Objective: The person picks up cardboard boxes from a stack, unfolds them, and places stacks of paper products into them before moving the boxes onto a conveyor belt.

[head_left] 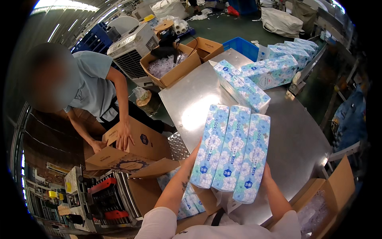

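The steel worktop [286, 135] fills the middle of the view, its bare metal catching glare. At its far end lie more blue floral tissue packs [278, 65] in a loose row, and one long pack [240, 85] lies diagonally nearer the centre. Left of the worktop a co-worker in a light blue shirt [93, 85] bends over a brown cardboard carton [133, 149], one of that person's hands [124, 135] flat on its flap. Behind them stand a white air cooler [133, 49] and an open carton of clear plastic pieces [171, 63]; a blue crate [240, 46] sits beyond the worktop's far corner.

Closer in, three tissue packs [230, 153] — blue and white, flower-printed, side by side — are held upright as one bundle above the worktop's near edge. The left hand [193, 157] presses against the bundle's left side, the right hand [266, 175] against its lower right side; each grip is a flat clamp on the bundle, palms facing one another, with most fingers hidden behind the packs. Below the bundle, between the forearms, an open carton [199, 199] shows more of the same packs inside — just beside a tape machine with red parts [105, 197] at the lower left.
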Motion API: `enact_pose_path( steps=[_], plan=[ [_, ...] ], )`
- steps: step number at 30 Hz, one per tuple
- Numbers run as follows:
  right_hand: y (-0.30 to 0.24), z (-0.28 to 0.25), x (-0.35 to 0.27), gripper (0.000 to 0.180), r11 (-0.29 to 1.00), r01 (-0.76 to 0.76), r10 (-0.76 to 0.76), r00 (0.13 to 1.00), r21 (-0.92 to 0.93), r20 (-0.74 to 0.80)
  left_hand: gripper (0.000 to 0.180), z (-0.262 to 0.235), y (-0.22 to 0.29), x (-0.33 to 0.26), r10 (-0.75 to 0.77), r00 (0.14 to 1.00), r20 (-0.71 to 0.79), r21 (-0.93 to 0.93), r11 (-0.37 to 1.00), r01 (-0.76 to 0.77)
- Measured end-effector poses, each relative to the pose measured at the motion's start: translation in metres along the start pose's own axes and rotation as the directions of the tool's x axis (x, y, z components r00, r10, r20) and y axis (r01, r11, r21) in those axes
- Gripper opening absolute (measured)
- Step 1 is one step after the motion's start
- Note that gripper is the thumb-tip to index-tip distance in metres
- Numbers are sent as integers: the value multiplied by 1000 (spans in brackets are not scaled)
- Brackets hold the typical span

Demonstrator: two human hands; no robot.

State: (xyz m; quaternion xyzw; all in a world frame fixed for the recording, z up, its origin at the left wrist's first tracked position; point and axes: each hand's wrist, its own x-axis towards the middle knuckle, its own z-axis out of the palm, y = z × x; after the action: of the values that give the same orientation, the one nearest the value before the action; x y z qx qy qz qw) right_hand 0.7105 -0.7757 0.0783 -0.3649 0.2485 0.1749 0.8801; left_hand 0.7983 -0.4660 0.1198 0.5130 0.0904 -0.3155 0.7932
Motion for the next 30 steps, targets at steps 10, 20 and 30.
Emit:
enact_pose_path(
  steps=[10,20,30],
  plan=[
    [-48,21,-11,47,983,181,-179,982,38,-68,82,65,-38,-80,186,958,-220,-28,980,-196],
    [80,90,-21,44,998,-11,27,969,-65,245,65,-30,-98,-289,363,775,-518,60,919,-390],
    [200,125,-50,33,540,497,-6,809,-679,588,57,-36,-108,-410,760,293,-581,527,625,-575]
  ],
)
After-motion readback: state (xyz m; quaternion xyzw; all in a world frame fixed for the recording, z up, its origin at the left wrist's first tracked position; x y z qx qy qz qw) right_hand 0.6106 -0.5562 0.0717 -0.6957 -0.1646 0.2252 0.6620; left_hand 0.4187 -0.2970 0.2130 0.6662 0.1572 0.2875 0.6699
